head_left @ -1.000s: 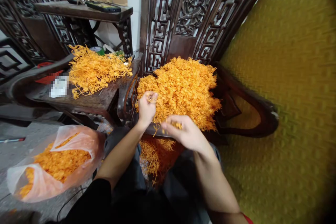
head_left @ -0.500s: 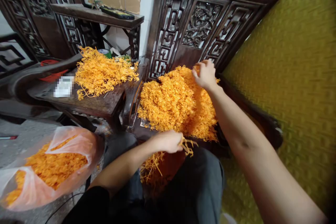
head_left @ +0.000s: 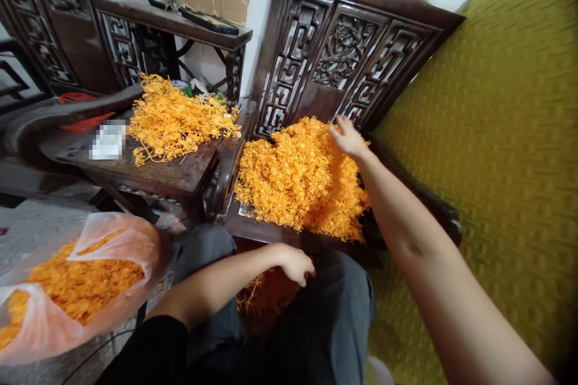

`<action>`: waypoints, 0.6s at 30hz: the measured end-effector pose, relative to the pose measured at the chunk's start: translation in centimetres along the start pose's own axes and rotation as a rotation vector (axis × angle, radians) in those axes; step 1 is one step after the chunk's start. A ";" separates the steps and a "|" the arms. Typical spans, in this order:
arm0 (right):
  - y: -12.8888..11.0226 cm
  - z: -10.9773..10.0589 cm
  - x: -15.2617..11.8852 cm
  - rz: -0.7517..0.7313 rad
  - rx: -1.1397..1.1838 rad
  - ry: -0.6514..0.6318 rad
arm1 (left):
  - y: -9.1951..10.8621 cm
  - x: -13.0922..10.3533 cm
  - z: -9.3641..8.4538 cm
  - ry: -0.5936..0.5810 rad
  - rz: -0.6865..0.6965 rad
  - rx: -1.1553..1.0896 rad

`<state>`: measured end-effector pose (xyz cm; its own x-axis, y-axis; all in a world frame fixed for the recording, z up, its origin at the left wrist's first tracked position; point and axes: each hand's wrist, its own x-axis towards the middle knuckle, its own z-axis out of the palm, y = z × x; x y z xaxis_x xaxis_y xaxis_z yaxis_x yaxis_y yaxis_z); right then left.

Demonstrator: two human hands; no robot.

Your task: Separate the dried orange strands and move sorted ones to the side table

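My right hand (head_left: 350,138) is at the upper right edge of a large heap of orange, stringy, branching sprigs (head_left: 289,174) on a dark wooden chair seat (head_left: 266,230). Its fingers are spread and no sprig shows in them. Over my lap, my left hand (head_left: 298,264) hangs palm down with its fingers loosely bent and slightly apart. Nothing shows in it, though the palm is hidden. Below it, between my knees, some orange strands (head_left: 250,295) lie by a reddish surface (head_left: 275,295), mostly in shadow.
A second pile of orange sprigs (head_left: 176,123) lies on a wooden side table (head_left: 180,174) to the left. An open plastic bag (head_left: 108,246) of orange pieces stands on the floor. A phone (head_left: 210,21) rests on a small shelf. A yellow-green textured mat (head_left: 487,132) stands at the right.
The orange sprigs that stuck out of my left hand no longer show, and that hand has tipped downward. My right hand stays at the heap with its fingers more spread. The view has shifted slightly.
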<state>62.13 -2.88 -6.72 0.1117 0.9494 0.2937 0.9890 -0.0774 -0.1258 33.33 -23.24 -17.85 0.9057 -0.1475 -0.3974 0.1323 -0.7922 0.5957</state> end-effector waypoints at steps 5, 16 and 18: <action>-3.7 4.6 -2.0 0.136 0.057 -0.162 | -0.2 -0.3 -0.7 -0.006 -0.130 0.038; -3.4 10.4 -1.0 0.162 0.142 -0.272 | -0.9 -2.8 -3.0 0.036 -0.224 -0.056; -3.2 10.1 -0.8 0.168 0.164 -0.281 | -1.0 -2.9 -3.1 0.030 -0.207 -0.047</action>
<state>57.92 -0.32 -16.14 0.2180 0.9759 -0.0126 0.9279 -0.2113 -0.3072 31.83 -20.22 -15.16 0.8688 0.0338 -0.4941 0.3348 -0.7752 0.5358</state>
